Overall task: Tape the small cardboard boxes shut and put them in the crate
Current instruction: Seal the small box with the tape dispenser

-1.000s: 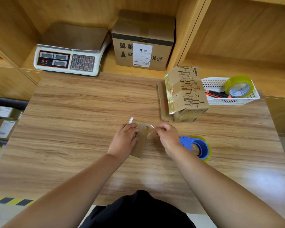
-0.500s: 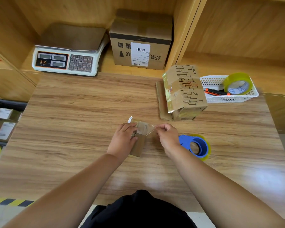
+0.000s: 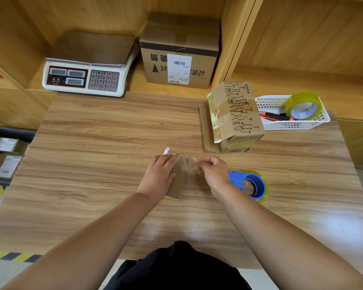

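Blue tape dispenser, brown box

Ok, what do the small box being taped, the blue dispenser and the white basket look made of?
Small brown box: plain matte cardboard, dull unshiny face. Blue ring-shaped tape dispenser: probably moulded plastic, smooth with a slight sheen. White perforated basket: likely plastic too, judging by its even grid of holes.

The left hand holds the small box on the table; right hand pinches clear tape.

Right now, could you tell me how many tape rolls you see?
2: one roll in the white basket far right, another roll in the blue dispenser by the right hand; others may be hidden.
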The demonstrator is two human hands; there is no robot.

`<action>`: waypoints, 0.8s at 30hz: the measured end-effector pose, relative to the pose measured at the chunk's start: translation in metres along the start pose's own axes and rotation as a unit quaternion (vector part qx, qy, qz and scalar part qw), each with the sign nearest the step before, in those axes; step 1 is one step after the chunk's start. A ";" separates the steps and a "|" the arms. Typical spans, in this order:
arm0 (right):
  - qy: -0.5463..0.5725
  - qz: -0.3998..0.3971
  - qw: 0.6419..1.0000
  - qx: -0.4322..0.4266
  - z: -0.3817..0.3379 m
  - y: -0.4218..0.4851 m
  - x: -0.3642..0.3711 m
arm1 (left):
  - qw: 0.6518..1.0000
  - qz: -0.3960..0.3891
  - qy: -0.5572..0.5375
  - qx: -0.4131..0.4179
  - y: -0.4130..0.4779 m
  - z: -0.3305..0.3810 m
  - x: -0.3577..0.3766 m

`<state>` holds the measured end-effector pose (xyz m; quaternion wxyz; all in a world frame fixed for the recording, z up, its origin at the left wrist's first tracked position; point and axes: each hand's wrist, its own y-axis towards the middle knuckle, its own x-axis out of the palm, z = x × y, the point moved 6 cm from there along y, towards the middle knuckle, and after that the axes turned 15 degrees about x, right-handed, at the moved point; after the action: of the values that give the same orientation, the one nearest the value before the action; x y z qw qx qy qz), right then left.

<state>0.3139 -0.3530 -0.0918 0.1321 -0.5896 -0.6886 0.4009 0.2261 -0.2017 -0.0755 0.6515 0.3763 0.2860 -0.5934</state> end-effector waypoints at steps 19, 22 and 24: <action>-0.033 0.004 0.999 0.015 0.009 0.014 0.004 | 0.957 -0.099 0.233 0.144 0.002 0.008 0.010; -0.043 0.008 0.999 0.008 0.013 0.018 0.009 | 0.946 -0.111 0.255 0.165 0.001 0.008 0.014; -0.058 0.016 0.998 0.000 0.014 0.019 0.011 | 0.941 -0.127 0.264 0.172 0.001 0.004 0.018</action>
<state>0.3152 -0.3486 -0.1171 0.0851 -0.5762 -0.6858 0.4364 0.2289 -0.2156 -0.0879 0.3973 0.5863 0.3870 -0.5905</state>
